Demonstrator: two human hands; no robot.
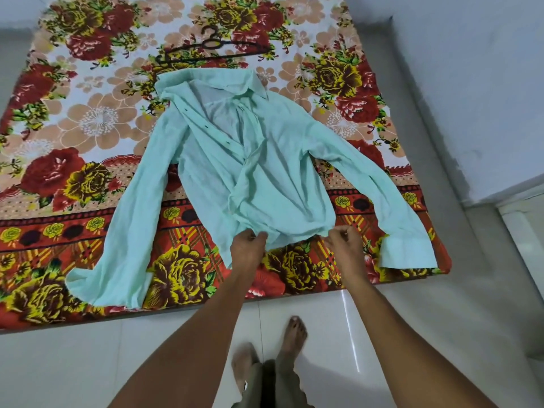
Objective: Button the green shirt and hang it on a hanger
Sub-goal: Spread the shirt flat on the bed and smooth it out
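A pale green long-sleeved shirt lies face up on a floral mattress, collar toward the far side, sleeves spread out to both sides. Its front is open at the top, with dark buttons along the left placket. My left hand pinches the bottom hem near the middle. My right hand pinches the hem further right. A dark hanger lies flat on the mattress beyond the collar.
The mattress sits on a white tiled floor, close to a grey wall on the right. My bare feet stand on the tiles just in front of the mattress edge.
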